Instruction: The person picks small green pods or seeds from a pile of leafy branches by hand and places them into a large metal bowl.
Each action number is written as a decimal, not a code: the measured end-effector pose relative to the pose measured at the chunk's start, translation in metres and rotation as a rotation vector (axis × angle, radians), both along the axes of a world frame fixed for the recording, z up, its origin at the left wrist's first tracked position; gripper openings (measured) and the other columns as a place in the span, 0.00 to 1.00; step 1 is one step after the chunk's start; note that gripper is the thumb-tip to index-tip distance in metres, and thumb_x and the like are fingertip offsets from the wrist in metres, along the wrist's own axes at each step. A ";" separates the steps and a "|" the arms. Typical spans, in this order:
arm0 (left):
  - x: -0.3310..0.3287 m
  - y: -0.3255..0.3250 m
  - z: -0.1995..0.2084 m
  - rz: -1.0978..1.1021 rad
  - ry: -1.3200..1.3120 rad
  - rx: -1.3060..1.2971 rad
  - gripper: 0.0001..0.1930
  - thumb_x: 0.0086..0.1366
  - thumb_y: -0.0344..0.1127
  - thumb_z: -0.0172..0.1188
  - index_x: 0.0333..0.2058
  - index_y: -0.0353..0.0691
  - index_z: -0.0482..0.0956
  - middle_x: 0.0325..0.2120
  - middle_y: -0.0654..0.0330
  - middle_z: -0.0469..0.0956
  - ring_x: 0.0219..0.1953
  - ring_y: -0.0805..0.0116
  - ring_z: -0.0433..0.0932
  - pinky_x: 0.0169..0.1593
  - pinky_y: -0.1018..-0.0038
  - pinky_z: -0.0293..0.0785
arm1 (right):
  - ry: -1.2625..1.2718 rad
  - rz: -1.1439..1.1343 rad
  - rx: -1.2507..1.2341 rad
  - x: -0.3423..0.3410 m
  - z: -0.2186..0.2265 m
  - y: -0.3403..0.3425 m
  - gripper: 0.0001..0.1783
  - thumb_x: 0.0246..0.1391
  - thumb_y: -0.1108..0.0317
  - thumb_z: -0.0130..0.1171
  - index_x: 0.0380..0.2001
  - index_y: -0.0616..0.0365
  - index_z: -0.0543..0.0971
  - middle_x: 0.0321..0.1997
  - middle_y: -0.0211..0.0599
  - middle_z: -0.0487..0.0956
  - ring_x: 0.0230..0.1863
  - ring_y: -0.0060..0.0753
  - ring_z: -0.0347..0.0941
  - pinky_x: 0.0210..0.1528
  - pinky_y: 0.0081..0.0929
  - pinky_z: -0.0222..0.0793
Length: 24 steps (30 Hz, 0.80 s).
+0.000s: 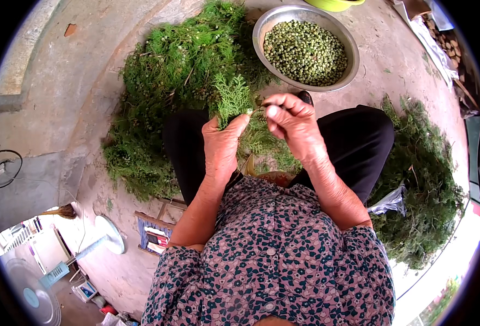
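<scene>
A green sprig of flat, scaly conifer leaves (232, 98) stands up from my left hand (221, 148), whose thumb and fingers are pinched around its lower part. Its thin stem points across toward my right hand (298, 126). There the thumb and forefinger close near the stem's end; a small dark bit shows at the fingertips, too small to name. Just beyond my right hand, a wide metal basin (353, 60) holds many small round green cones or berries (305, 53). Loose green sprigs (267, 142) lie between my knees, below both hands.
A large heap of leafy conifer branches (164, 81) spreads at my left. Another heap (413, 179) lies at my right with a clear plastic bag (389, 202). A lime-green basin (335, 4) sits at the top edge. Lower left are a standing fan (30, 296) and a small wooden stool (155, 231).
</scene>
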State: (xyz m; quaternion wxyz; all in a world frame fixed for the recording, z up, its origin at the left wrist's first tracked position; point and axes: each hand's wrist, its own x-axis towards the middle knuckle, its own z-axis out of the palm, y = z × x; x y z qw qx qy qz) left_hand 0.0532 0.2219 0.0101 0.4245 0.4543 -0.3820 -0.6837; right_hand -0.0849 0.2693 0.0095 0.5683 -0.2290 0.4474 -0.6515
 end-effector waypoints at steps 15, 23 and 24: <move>-0.001 0.003 0.008 -0.073 0.054 0.087 0.07 0.49 0.23 0.61 0.29 0.35 0.78 0.24 0.67 0.76 0.23 0.81 0.70 0.29 0.83 0.65 | -0.289 -0.006 0.018 0.006 -0.014 0.000 0.05 0.48 0.72 0.57 0.30 0.60 0.77 0.16 0.26 0.71 0.14 0.15 0.59 0.14 0.12 0.50; -0.002 -0.001 0.010 -0.037 -0.018 0.097 0.07 0.47 0.24 0.61 0.29 0.36 0.78 0.19 0.69 0.74 0.18 0.81 0.66 0.21 0.83 0.59 | -0.511 -0.140 0.051 -0.022 -0.009 -0.006 0.06 0.52 0.71 0.51 0.32 0.62 0.72 0.25 0.35 0.74 0.21 0.25 0.68 0.21 0.17 0.63; -0.002 0.000 0.010 -0.049 -0.014 0.108 0.07 0.47 0.24 0.61 0.28 0.36 0.78 0.19 0.69 0.74 0.17 0.82 0.66 0.20 0.83 0.59 | -0.483 -0.101 0.036 -0.024 -0.014 -0.007 0.07 0.52 0.70 0.52 0.32 0.62 0.73 0.25 0.35 0.74 0.21 0.25 0.68 0.21 0.17 0.63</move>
